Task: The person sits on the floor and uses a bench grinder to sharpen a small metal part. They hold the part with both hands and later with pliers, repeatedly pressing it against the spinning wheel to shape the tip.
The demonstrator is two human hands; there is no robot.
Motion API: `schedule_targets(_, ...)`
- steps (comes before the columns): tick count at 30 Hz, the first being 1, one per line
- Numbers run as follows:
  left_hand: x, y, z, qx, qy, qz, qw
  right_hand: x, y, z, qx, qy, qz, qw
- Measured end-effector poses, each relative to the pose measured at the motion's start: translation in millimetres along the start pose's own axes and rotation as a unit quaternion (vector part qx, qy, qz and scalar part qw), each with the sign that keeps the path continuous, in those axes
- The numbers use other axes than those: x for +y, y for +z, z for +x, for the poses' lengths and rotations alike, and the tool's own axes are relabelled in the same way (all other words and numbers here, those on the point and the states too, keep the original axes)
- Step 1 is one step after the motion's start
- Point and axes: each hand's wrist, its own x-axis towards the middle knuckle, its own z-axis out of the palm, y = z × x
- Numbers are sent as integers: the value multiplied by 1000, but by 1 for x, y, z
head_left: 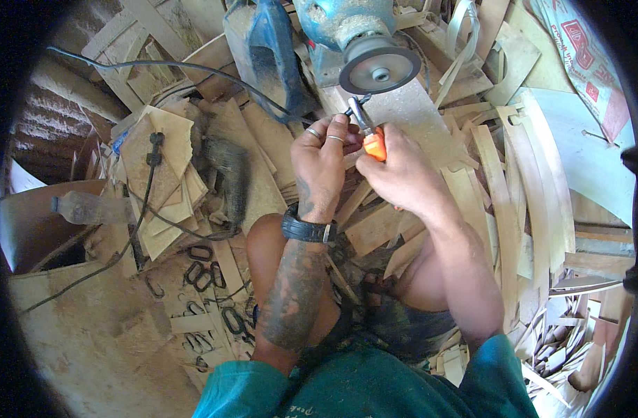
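Note:
My right hand (397, 166) is wrapped round pliers with orange handles (375, 144). Their metal jaws (361, 115) point up toward a grey grinding wheel (379, 70) and meet a small dark piece (350, 110). My left hand (322, 155) pinches that dark piece between thumb and fingers, close beside the jaws. What the piece is cannot be made out; its lower end is hidden by my fingers. Both hands are just below the wheel and apart from it. The wheel sits on a dusty blue motor (347, 21).
Dark oval links and hooks (200, 275) lie scattered at the lower left. A black cable (152, 150) crosses wood offcuts (167, 209) beside a plastic bottle (99, 209). A blue container (263, 52) stands left of the motor. Curved wooden strips (542, 188) lie at the right.

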Motion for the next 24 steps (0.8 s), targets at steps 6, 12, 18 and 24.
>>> schedule_targets(6,4,-8,-3,20,-6,-18,1000,-6,15,-1,-5,6,-4,1000)
schedule_targets(12,2,-8,1,-7,-12,-12,1000,-6,3,2,23,-6,-59,998)
schedule_targets(18,-1,-11,6,0,23,-31,999,-13,12,8,8,40,-3,999)
schedule_targets(24,-6,-12,6,-3,18,-15,1000,-8,10,11,23,38,-6,999)
